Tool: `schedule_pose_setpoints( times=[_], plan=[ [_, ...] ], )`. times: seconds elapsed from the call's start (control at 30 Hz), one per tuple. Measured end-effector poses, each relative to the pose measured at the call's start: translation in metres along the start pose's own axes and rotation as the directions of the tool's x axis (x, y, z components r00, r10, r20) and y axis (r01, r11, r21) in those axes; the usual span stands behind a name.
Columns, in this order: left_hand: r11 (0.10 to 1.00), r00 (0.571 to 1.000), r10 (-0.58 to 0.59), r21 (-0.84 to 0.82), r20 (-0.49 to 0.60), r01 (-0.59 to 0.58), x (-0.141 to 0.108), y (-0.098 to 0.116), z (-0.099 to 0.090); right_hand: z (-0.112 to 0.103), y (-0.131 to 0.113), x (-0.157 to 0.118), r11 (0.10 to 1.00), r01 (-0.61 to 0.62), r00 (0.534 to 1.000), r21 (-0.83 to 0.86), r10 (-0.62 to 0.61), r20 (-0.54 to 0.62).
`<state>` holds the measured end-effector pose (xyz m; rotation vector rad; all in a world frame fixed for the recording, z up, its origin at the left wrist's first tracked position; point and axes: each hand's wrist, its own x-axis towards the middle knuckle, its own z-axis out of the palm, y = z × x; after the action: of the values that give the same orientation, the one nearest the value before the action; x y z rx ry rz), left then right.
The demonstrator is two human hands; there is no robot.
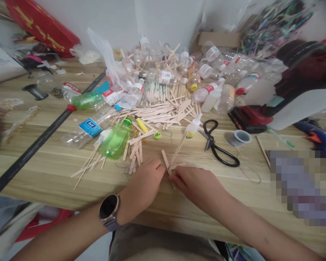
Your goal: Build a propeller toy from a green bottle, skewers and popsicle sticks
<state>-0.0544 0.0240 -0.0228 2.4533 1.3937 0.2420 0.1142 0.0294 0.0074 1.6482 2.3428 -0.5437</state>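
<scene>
At the lower centre of the frame, the right hand [192, 181] pinches a few crossed wooden sticks [165, 158]; the left hand [149, 177] curls just beside them, whether gripping or not cannot be told. Holding the crossing firmly from both sides should keep the sticks from twisting.

Wood-grain table [51, 181], black-handled scissors [211, 140] lying on it, small nozzle bottle [192, 129] just left of the scissors, grey spool [238, 138] just right, wooden sticks [163, 114] heaped behind-left, black spool [35, 92] well off to their left.
</scene>
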Motion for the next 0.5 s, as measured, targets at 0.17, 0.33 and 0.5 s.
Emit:
schedule_pose_setpoints(
  times=[0.17, 0.33, 0.5],
  plan=[
    [0.997, 0.999, -0.021, -0.077, -0.029, 0.019, 0.001, 0.0, -0.007, 0.004, 0.019, 0.011, 0.933, 0.251, 0.953, 0.259, -0.192, -0.234],
    [0.997, 0.998, 0.055, -0.064, 0.019, -0.053, 0.002, -0.002, -0.009, 0.009, 0.023, 0.026, 0.89, 0.364, 0.916, 0.273, -0.289, -0.277],
    [0.996, 0.995, 0.085, -0.037, 0.05, -0.084, 0.002, -0.005, -0.009, 0.003, 0.024, 0.028, 0.876, 0.427, 0.882, 0.223, -0.349, -0.317]
  ],
)
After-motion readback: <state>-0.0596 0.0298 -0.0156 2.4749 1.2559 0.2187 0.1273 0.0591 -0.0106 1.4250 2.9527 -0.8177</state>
